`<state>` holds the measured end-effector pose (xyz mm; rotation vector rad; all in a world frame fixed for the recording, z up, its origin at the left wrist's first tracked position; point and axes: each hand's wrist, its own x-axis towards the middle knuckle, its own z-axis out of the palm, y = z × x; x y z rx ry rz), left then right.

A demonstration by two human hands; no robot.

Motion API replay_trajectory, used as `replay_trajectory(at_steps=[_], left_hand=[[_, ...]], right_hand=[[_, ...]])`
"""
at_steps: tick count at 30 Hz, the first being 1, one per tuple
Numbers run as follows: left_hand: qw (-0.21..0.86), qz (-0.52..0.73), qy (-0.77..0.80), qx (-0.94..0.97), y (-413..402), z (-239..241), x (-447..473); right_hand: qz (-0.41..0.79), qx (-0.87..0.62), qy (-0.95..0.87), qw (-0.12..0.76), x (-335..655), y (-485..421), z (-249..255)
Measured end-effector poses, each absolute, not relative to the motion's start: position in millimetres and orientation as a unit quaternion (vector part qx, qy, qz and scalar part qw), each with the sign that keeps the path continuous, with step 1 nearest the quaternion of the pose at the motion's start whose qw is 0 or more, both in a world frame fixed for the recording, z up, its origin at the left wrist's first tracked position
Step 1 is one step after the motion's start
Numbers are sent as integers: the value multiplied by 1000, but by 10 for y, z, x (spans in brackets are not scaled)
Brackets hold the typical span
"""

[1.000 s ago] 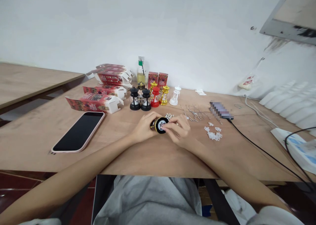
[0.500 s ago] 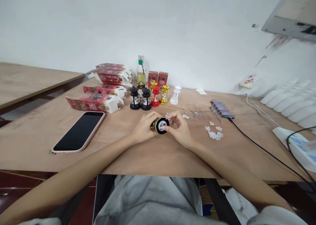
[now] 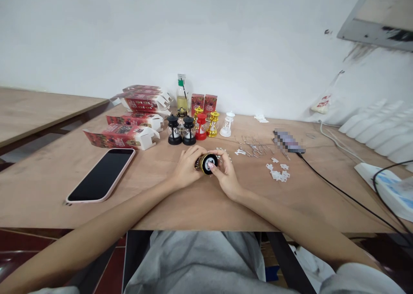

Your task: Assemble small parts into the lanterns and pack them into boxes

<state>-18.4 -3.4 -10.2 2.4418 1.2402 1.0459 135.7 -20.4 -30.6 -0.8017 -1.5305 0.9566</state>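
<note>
My left hand (image 3: 189,167) is closed around a small black-and-gold lantern (image 3: 204,165) lying on its side, its round base turned toward me. A pale disc with a dark opening shows in the middle of that base. The thumb of my right hand (image 3: 228,173) presses on the disc while its fingers curl past the rim. Just behind my hands lie several tiny round pieces (image 3: 222,151), partly covered by the fingers. Farther back stand black lanterns (image 3: 174,132), a red lantern (image 3: 201,128), gold lanterns (image 3: 213,126) and a white lantern (image 3: 227,125).
Thin bent wires (image 3: 253,147) and small white tabs (image 3: 280,174) lie to the right, near a cabled phone (image 3: 288,140). At left are a pink-edged phone (image 3: 102,174) and red printed boxes (image 3: 119,135). A bottle (image 3: 182,96) stands by the wall; a power strip (image 3: 383,190) is far right.
My right hand has shifted slightly left, its fingers now closer around the lantern's rim and the thumb on the base's disc. The whole view has also shifted a little.
</note>
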Motion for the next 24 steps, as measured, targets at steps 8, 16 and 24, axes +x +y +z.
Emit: replay_trajectory(at_steps=[8, 16, 24], left_hand=[[138, 395, 393, 819, -12, -109, -195], [224, 443, 401, 770, -22, -82, -215], [180, 428, 381, 800, -42, -6, -228]], right_hand=[[436, -349, -626, 544, 1495, -47, -218], [267, -547, -683, 404, 2343, 643, -84], [144, -631, -683, 340, 2659, 699, 15]])
